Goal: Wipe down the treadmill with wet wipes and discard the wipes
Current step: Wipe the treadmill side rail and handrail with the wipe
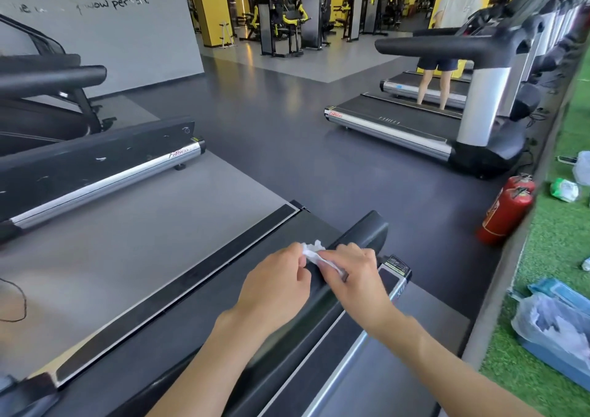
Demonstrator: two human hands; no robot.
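both hands meet on the treadmill's black handrail (357,234): the left hand (274,285) and right hand (354,273) have fingers pinched on one crumpled white wipe (311,250), spreading it for scrubbing, seemingly.

Most of the crumpled white wet wipe (311,252) is covered by the person's left hand (277,284) and right hand (354,276), which also hide the stretch of the black padded treadmill handrail (360,233) beneath them. Nearer the camera than the hands, the handrail blurs. The contents of the clear plastic bag (549,324), right of the handrail, cannot be made out.
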